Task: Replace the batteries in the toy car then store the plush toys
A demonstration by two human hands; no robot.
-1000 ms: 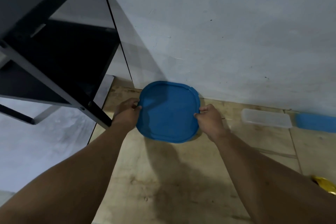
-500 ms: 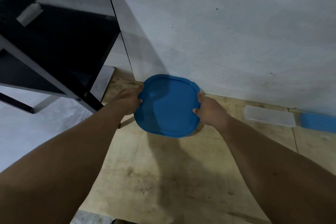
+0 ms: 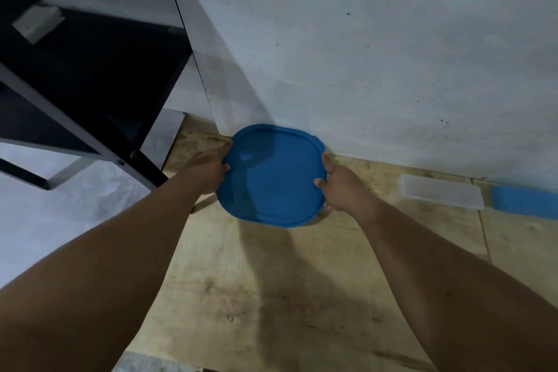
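Note:
A round-cornered blue lid (image 3: 273,175) sits on top of a container that it hides, on the wooden floor (image 3: 271,296) right against the white wall. My left hand (image 3: 208,167) grips the lid's left edge, thumb on top. My right hand (image 3: 339,187) grips its right edge, thumb on the rim. No toy car, batteries or plush toys are in view.
A black shelf unit (image 3: 75,93) stands at the left, its leg close to my left forearm. A clear shallow plastic tray (image 3: 440,195) and a blue lid or box (image 3: 525,201) lie on the floor by the wall at the right.
The lidded container has shifted away from me toward the wall, both hands staying on its edges. The view has tilted, so a yellow object at lower right is no longer seen.

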